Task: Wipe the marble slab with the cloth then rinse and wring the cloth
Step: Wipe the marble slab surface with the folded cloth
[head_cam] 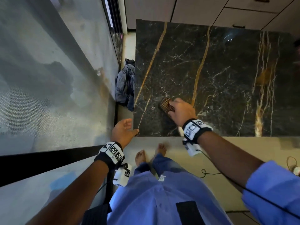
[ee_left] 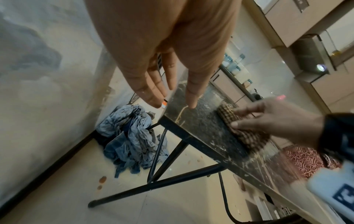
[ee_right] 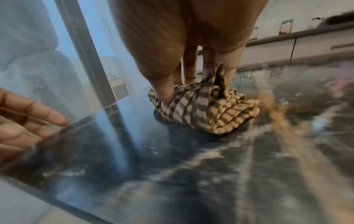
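On marble slab point(head_cam: 211, 75), bunched cloth point(head_cam: 166, 103) under right hand point(head_cam: 182, 111)

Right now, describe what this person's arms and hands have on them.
Both forearms are bare. Each wrist wears a black band topped with white blocks printed with black square markers, and a white camera box hangs beneath, trailing a thin black cable. Blue sleeves are pushed up; the hands wear nothing.

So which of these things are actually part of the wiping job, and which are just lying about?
In the job:
- checked cloth
- marble slab
- right hand, pressing the cloth
- left hand, open by the slab's corner

Lying about:
- blue rags on the floor
- jars on the counter
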The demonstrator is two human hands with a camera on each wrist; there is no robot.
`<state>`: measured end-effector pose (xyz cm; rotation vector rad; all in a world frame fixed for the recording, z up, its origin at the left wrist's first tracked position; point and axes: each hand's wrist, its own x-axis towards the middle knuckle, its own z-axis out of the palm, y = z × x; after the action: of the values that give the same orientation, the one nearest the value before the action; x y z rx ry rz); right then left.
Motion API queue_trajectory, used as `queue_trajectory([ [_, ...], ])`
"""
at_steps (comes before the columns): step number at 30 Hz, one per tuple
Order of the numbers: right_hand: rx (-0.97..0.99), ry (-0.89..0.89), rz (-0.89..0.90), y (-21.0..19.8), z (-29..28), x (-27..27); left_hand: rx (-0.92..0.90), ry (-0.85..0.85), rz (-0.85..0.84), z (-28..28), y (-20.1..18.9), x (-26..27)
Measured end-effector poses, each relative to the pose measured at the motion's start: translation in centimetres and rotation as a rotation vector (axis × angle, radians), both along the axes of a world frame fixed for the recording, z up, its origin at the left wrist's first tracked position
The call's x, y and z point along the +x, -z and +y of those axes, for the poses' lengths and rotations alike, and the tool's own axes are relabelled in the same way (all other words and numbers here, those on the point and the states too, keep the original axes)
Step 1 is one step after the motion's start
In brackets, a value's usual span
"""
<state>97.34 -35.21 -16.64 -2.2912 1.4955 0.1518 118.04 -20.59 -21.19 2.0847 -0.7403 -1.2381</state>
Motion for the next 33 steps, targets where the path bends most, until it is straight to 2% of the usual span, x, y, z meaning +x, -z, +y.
queue_trajectory([
  [2, 0.01, -0.058, -0.044, 0.1, 0.6, 2.5, -0.007, 0.001, -0.053, -0.9, -0.4, -0.6],
  [4, 0.052, -0.191, -0.061, 0.6, 2.6, 4.6, -0.003, 0.0, -0.067, -1.7, -0.9, -1.0],
  [8, 0.108, -0.377, -0.047, 1.2, 4.1, 3.7, 0.036, 0.001, -0.073, -2.8, -1.5, -1.8],
  [10, 0.113, -0.413, -0.053, 1.1, 2.5, 2.1, 0.068, -0.014, -0.091, -3.2, -1.4, -1.8],
  [12, 0.087, -0.375, -0.063, 1.4, -0.2, 1.5, 0.111, -0.025, -0.09, -3.5, -1.3, -1.7],
  [15, 0.046, -0.32, -0.071, 1.2, -3.6, 3.4, 0.177, -0.037, -0.108, -4.2, -1.2, -1.4],
  [20, 0.057, -0.566, -0.063, 1.5, -1.8, 8.0, 0.287, -0.047, -0.116, -4.7, -1.2, -1.2],
  [23, 0.062, -0.697, -0.074, 1.9, -1.6, 7.9, 0.317, -0.048, -0.139, -5.1, -1.4, -1.2],
  [25, 0.063, -0.753, -0.077, 1.8, -3.6, 7.8, 0.326, -0.051, -0.124, -5.3, -1.5, -1.1],
  [27, 0.041, -0.715, -0.08, 1.6, -6.8, 8.5, 0.342, -0.062, -0.114, -5.3, -1.4, -1.1],
  [30, 0.004, -0.561, -0.047, 1.0, -11.3, 10.6, 0.339, -0.093, -0.109, -5.4, -1.2, -1.3],
  [33, -0.004, -0.543, -0.03, 0.8, -11.8, 12.0, 0.357, -0.092, -0.157, -5.6, -1.5, -1.7],
])
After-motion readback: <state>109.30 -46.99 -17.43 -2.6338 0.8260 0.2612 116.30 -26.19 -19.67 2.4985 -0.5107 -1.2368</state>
